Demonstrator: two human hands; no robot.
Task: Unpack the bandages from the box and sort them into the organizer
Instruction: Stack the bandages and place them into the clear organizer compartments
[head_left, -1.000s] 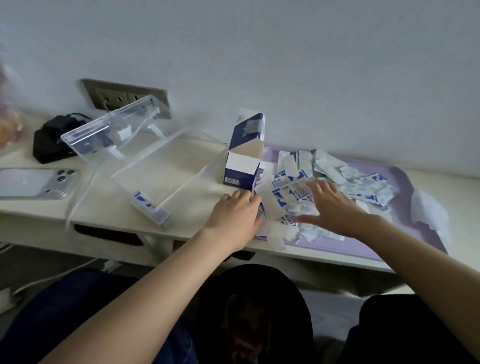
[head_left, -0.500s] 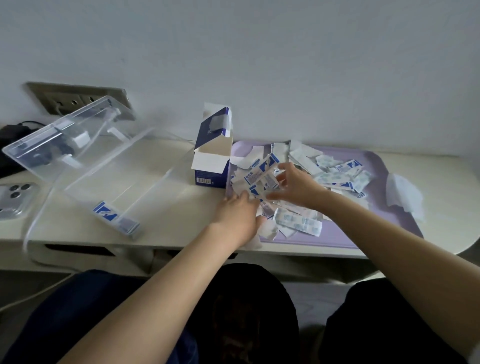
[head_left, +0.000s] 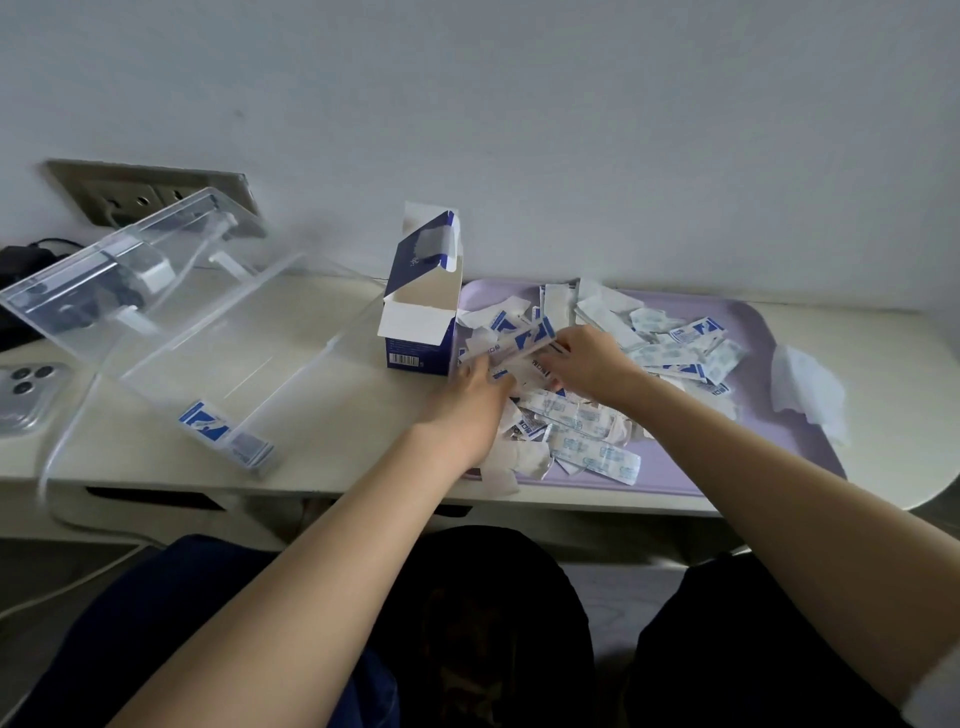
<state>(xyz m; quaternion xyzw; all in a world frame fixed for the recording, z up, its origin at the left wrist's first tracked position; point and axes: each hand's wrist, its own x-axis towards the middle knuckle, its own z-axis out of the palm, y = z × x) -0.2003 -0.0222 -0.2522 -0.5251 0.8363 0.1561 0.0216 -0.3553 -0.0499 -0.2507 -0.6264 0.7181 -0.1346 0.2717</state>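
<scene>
Many small white-and-blue wrapped paper bandages lie in a loose heap on the flat purple plastic tray. The heap sits under both hands and spreads out past the right hand. The left hand and the right hand each grip one end of a thin bunch of strips, with fingers curled round it. The open blue-and-white cardboard box stands upright just beyond the left hand. The clear plastic organizer is well off to the left of the left hand, and a small stack already lies in its near end.

The bunch looks loose and slippery, so I think some strips could slide out and drop on the way across. A swinging left arm could also knock the light box over.

The bunch lies longways from hand to hand, with its right end tipped a little farther away.
</scene>
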